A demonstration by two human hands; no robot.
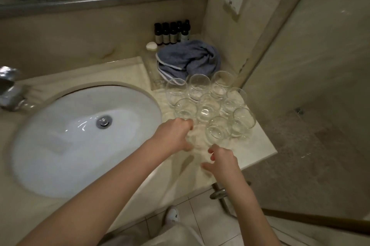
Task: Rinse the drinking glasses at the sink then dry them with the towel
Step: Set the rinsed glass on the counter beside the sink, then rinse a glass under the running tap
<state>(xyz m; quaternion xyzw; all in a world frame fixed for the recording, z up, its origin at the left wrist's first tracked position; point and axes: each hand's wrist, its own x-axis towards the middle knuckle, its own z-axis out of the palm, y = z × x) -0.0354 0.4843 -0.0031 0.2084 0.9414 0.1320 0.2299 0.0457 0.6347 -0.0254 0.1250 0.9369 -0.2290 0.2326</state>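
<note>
Several clear stemless drinking glasses (206,105) stand clustered on the marble counter (256,151) right of the white sink basin (60,145). My left hand (176,135) reaches across from the basin side and grips a blurred glass (197,142) at the front of the cluster, fingers and thumb curled round it. My right hand (220,159) hovers just below that glass with its fingers and thumb loosely spread and holds nothing. A crumpled blue towel (188,59) lies behind the glasses near the wall.
Several small dark toiletry bottles (170,33) and a round white soap (151,46) stand behind the towel. The chrome tap (10,89) is at far left, with the drain plug (103,122) in the basin. A glass shower door (310,85) borders the counter's right edge.
</note>
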